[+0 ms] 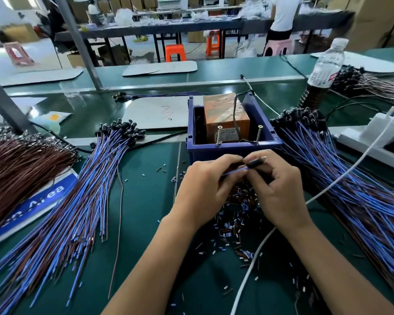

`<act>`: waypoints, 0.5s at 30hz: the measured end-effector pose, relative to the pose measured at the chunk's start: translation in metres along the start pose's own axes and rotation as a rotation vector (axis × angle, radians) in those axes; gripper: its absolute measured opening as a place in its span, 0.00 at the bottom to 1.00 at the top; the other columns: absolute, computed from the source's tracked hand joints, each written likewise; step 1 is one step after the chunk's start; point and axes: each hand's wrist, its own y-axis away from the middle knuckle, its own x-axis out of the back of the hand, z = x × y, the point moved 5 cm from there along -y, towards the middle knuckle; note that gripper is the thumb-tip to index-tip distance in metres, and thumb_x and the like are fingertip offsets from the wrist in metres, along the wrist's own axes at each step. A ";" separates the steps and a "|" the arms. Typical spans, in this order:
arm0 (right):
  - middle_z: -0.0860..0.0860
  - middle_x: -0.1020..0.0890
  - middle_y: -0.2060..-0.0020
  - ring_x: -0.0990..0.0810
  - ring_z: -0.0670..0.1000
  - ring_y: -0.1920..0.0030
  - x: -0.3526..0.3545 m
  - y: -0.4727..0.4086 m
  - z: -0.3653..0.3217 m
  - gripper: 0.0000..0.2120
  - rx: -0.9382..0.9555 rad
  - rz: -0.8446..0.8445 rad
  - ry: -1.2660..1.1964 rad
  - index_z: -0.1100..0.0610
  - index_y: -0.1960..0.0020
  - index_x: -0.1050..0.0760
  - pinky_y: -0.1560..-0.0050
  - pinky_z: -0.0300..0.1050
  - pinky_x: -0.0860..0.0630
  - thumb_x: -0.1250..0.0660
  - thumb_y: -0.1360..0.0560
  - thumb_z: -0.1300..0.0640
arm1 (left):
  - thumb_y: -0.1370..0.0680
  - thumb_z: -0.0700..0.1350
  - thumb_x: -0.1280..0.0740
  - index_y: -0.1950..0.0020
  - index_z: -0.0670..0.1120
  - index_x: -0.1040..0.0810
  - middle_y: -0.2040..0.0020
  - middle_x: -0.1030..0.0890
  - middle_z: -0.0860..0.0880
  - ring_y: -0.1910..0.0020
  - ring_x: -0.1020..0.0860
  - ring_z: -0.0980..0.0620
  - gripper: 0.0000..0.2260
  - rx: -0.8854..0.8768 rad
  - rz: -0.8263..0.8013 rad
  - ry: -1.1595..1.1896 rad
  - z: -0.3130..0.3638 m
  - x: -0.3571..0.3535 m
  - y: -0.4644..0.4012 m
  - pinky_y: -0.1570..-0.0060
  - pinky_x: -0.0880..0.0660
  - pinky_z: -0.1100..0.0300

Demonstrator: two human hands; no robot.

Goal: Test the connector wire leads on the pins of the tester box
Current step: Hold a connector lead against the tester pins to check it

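The tester box (224,119) is orange-brown and sits inside a dark blue bin (232,147) at the table's middle. Two screw-like pins, the left pin (219,135) and the right pin (258,133), stand at the bin's front edge. Just in front of the bin, both hands hold one connector wire (237,170) with blue and brown leads. My left hand (203,189) pinches the leads. My right hand (280,189) grips the black connector end (255,163). The wire is below the pins and apart from them.
A big pile of blue-brown wires (77,201) fans out on the left, another wire pile (362,189) on the right. Brown wires (16,169) lie far left. Cut insulation bits (237,223) litter the green mat. A white cable (255,258), a power strip (373,137) and a water bottle (325,64) are at right.
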 end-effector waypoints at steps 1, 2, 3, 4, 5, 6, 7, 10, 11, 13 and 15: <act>0.43 0.15 0.58 0.14 0.43 0.57 0.001 -0.001 0.001 0.06 -0.004 0.013 0.014 0.57 0.51 0.19 0.55 0.35 0.20 0.27 0.22 0.66 | 0.19 0.46 0.30 0.42 0.46 0.16 0.55 0.14 0.51 0.56 0.16 0.50 0.08 0.006 0.007 0.022 -0.004 0.003 0.001 0.56 0.21 0.50; 0.43 0.15 0.59 0.14 0.44 0.58 0.003 -0.002 0.002 0.04 -0.005 0.024 0.039 0.56 0.52 0.18 0.56 0.36 0.20 0.26 0.23 0.63 | 0.21 0.44 0.29 0.45 0.45 0.15 0.57 0.14 0.52 0.58 0.16 0.52 0.06 0.004 0.016 0.029 -0.008 0.005 0.001 0.58 0.21 0.51; 0.43 0.15 0.61 0.15 0.45 0.59 0.005 -0.003 0.002 0.03 -0.007 0.035 0.062 0.55 0.54 0.18 0.57 0.37 0.20 0.24 0.23 0.59 | 0.22 0.43 0.29 0.48 0.45 0.15 0.59 0.15 0.53 0.60 0.17 0.54 0.05 -0.007 0.029 0.023 -0.010 0.008 0.002 0.59 0.21 0.52; 0.43 0.15 0.62 0.15 0.46 0.61 0.007 -0.004 0.003 0.04 -0.009 0.049 0.077 0.54 0.55 0.17 0.58 0.38 0.20 0.24 0.24 0.55 | 0.22 0.42 0.28 0.50 0.45 0.15 0.60 0.15 0.53 0.61 0.17 0.54 0.04 -0.020 0.047 0.012 -0.011 0.010 0.002 0.60 0.22 0.52; 0.43 0.15 0.63 0.15 0.46 0.62 0.010 -0.004 0.005 0.05 -0.015 0.060 0.075 0.52 0.55 0.17 0.59 0.37 0.21 0.23 0.24 0.53 | 0.21 0.42 0.28 0.52 0.45 0.15 0.61 0.16 0.53 0.62 0.18 0.54 0.02 -0.028 0.072 0.001 -0.012 0.012 0.002 0.62 0.22 0.53; 0.44 0.15 0.62 0.15 0.46 0.62 0.013 -0.004 0.007 0.04 -0.029 0.066 0.065 0.51 0.55 0.17 0.59 0.36 0.21 0.23 0.24 0.52 | 0.21 0.42 0.28 0.53 0.45 0.16 0.63 0.17 0.53 0.64 0.19 0.53 0.02 -0.025 0.110 -0.009 -0.013 0.014 0.002 0.63 0.23 0.53; 0.44 0.14 0.62 0.15 0.46 0.62 0.016 -0.004 0.010 0.04 -0.057 0.068 0.043 0.50 0.55 0.16 0.60 0.35 0.22 0.23 0.23 0.52 | 0.20 0.43 0.28 0.54 0.45 0.16 0.64 0.17 0.52 0.66 0.20 0.52 0.03 -0.014 0.153 -0.017 -0.015 0.016 0.002 0.65 0.24 0.53; 0.48 0.13 0.63 0.18 0.43 0.68 0.023 -0.005 0.019 0.03 -0.162 0.078 -0.072 0.51 0.55 0.16 0.65 0.31 0.26 0.24 0.23 0.53 | 0.21 0.45 0.29 0.54 0.45 0.16 0.65 0.17 0.52 0.67 0.19 0.50 0.05 0.004 0.240 -0.054 -0.019 0.021 0.003 0.66 0.24 0.53; 0.49 0.13 0.64 0.19 0.42 0.70 0.022 -0.006 0.019 0.03 -0.172 0.059 -0.093 0.51 0.55 0.16 0.66 0.30 0.27 0.24 0.23 0.53 | 0.22 0.44 0.29 0.53 0.46 0.16 0.63 0.16 0.52 0.65 0.19 0.51 0.04 -0.003 0.245 -0.076 -0.018 0.021 0.003 0.64 0.23 0.53; 0.48 0.13 0.65 0.18 0.42 0.69 0.014 -0.005 0.017 0.04 -0.147 -0.040 -0.075 0.49 0.56 0.17 0.65 0.30 0.26 0.23 0.24 0.55 | 0.22 0.43 0.27 0.47 0.46 0.15 0.56 0.14 0.54 0.57 0.16 0.54 0.04 -0.013 0.216 -0.081 -0.013 0.016 0.004 0.57 0.21 0.54; 0.47 0.14 0.65 0.16 0.43 0.66 0.004 -0.003 0.014 0.09 -0.123 -0.123 -0.048 0.49 0.57 0.17 0.61 0.33 0.23 0.25 0.25 0.63 | 0.22 0.41 0.26 0.45 0.45 0.14 0.52 0.13 0.54 0.52 0.16 0.56 0.06 -0.031 0.163 -0.026 -0.008 0.009 0.003 0.52 0.20 0.54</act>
